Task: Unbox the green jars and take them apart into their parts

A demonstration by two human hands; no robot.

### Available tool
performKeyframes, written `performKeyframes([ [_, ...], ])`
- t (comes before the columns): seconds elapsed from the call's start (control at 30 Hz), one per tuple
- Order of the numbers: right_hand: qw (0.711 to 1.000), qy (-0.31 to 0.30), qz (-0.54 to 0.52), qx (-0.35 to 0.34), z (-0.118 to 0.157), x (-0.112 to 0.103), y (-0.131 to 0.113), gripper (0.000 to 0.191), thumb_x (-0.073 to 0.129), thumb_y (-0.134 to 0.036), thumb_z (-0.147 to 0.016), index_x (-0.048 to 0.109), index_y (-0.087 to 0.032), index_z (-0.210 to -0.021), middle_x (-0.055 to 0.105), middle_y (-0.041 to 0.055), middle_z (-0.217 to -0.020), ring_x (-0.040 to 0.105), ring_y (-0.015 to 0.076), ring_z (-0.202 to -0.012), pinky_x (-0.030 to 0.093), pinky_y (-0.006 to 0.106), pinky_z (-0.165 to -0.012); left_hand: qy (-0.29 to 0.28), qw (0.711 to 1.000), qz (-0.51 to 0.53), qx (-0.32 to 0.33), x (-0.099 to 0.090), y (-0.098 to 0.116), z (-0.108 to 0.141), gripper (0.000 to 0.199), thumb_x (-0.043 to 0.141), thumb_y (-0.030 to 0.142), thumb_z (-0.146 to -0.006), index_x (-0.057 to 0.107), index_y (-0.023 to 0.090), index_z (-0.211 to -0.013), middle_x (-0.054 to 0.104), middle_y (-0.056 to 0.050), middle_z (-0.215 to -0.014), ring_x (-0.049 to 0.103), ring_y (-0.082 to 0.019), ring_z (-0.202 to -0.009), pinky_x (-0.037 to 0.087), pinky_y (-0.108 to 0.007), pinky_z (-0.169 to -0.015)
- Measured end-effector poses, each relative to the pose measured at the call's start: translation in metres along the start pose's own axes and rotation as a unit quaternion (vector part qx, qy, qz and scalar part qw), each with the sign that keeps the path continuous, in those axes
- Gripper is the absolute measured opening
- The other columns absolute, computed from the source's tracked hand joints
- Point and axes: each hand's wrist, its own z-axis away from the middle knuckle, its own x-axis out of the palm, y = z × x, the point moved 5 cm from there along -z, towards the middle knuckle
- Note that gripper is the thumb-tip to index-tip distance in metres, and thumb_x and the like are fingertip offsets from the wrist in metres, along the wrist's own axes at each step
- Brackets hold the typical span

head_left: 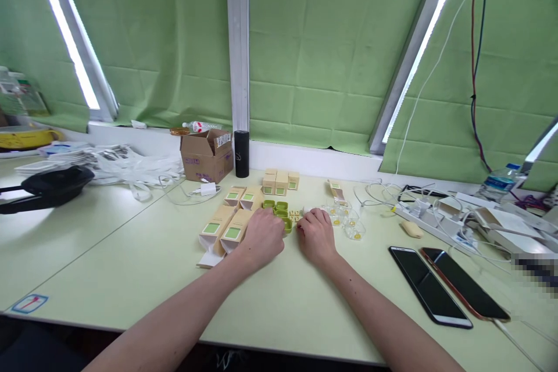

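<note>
Bare forearms (174, 309) reach in from the near edge over a pale table (279, 314). Left hand (265, 236) at centre, back up, fingers curled under; their tips are hidden, so cannot tell whether anything is gripped. Right hand (317, 235) just to the right, fingers bent down toward the tabletop; contents of the grasp, if any, cannot be told.

Green cups (281, 206) clustered just beyond the left hand, partly covered by it. Between the two hands, slightly farther off: a small group of yellow pieces (294, 215), near the right fingertips. Clear plastic cups (354, 230), with yellow bits in them, spread right of and behind the right hand.

Cartons (236, 231) with green labels lie left of the left hand, the nearer ones larger; a second group of small boxes (281, 182) stands beyond the green cups.

Near right: two phones (429, 286), side by side, screens dark. Farther right, a white power strip (429, 225) among tangled cables. Far left: an open cardboard box (204, 160), black bottle (242, 154) upright just beside it.
</note>
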Motion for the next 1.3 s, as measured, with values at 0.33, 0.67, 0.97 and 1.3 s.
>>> performKeyframes([
  [0.33,0.999,0.036,-0.035,-0.007,0.0,-0.006,0.0,0.017,0.068,-0.009,-0.085,0.073,-0.023,-0.076,0.066,0.0078,-0.082,0.049,0.0272,-0.099,0.038,0.044,-0.093,-0.042,0.997,0.042,-0.055,0.013,-0.01,-0.001,0.02,0.061,0.003,-0.067,0.065,0.018,-0.055,0.066,-0.019,-0.071,0.063,-0.036,-0.085,0.044,-0.045,-0.084],
  [0.67,0.999,0.029,-0.014,-0.004,-0.002,-0.002,0.001,0.016,0.07,-0.012,-0.088,0.075,-0.023,-0.077,0.067,0.0078,-0.082,0.049,0.027,-0.099,0.038,0.043,-0.092,-0.041,0.997,0.044,-0.056,0.015,-0.014,-0.001,0.022,0.06,0.001,-0.066,0.059,0.018,-0.054,0.064,-0.017,-0.067,0.064,-0.035,-0.083,0.045,-0.045,-0.081],
  [0.97,1.0,0.022,-0.006,0.004,-0.003,-0.001,0.001,0.016,0.07,-0.011,-0.088,0.075,-0.022,-0.078,0.066,0.0079,-0.082,0.049,0.0268,-0.1,0.038,0.043,-0.092,-0.036,0.994,0.066,-0.075,0.016,-0.017,-0.001,0.019,0.06,0.003,-0.067,0.063,0.018,-0.056,0.067,-0.02,-0.073,0.066,-0.038,-0.092,0.044,-0.049,-0.091],
  [1.3,0.995,0.085,-0.055,0.006,-0.002,-0.018,0.002,0.014,0.066,-0.014,-0.092,0.073,-0.023,-0.085,0.068,0.0067,-0.087,0.05,0.0257,-0.097,0.039,0.042,-0.091,-0.048,0.996,0.017,-0.068,0.011,-0.014,-0.002,0.017,0.06,0.004,-0.067,0.065,0.019,-0.06,0.066,-0.017,-0.072,0.065,-0.034,-0.085,0.044,-0.043,-0.083],
])
